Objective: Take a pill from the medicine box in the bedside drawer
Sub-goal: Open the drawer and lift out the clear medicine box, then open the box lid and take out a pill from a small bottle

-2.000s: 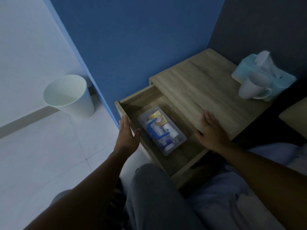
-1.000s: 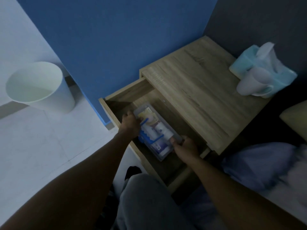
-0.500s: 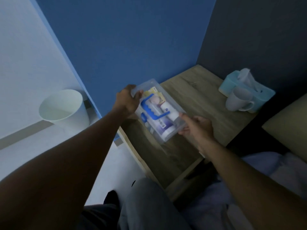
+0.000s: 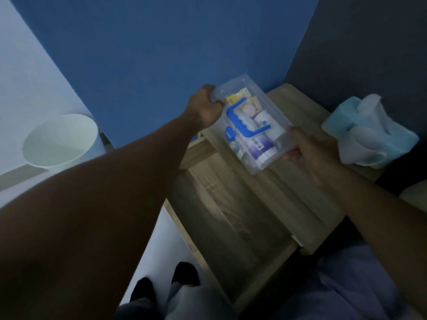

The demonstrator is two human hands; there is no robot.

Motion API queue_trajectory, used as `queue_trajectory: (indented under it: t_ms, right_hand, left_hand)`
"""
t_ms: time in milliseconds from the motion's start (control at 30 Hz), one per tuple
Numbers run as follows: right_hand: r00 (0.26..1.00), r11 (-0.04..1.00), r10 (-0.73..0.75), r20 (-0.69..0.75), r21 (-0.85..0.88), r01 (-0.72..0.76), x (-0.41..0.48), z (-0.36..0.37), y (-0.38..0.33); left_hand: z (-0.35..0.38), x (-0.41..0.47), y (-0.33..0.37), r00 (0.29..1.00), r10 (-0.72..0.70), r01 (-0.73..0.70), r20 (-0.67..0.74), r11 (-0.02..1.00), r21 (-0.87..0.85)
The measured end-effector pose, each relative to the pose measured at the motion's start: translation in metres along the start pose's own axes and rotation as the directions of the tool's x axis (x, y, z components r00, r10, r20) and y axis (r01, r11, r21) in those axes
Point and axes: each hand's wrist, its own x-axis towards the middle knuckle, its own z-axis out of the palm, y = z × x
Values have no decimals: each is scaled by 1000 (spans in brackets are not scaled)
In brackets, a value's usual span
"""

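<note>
Both hands grip the medicine box (image 4: 251, 125): left hand (image 4: 204, 107) clamped on its far-left corner, right hand (image 4: 307, 146) on its near-right end. Box is clear plastic with a blue handle, lid on, held tilted in the air above the table (image 4: 288, 183), over its left edge. At far left, a white bin (image 4: 59, 140) stands on the floor. Below the box, the drawer (image 4: 231, 229) is pulled out, its floor bare. At right, a mug (image 4: 362, 146) and tissue box (image 4: 344, 116) occupy the table's far-right corner.

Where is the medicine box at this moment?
The medicine box is held by the left hand and right hand above the bedside table.
</note>
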Motion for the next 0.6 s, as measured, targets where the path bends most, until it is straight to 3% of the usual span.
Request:
queue_trajectory:
  t_ms: [267, 433, 533, 600]
  right_hand:
    - [999, 986, 13, 43, -167, -5, 40, 8, 16]
    - [991, 996, 63, 114, -71, -55, 42, 9, 27]
    - [995, 997, 49, 91, -71, -42, 38, 12, 21]
    - [999, 986, 26, 31, -164, -21, 36, 14, 15]
  left_hand:
    - [20, 40, -36, 1000, -22, 22, -7, 999, 45]
    - [30, 42, -47, 999, -7, 6, -35, 1000, -14]
    - [28, 44, -39, 999, -34, 35, -20, 999, 34]
    - [26, 41, -33, 998, -55, 56, -7, 993, 101]
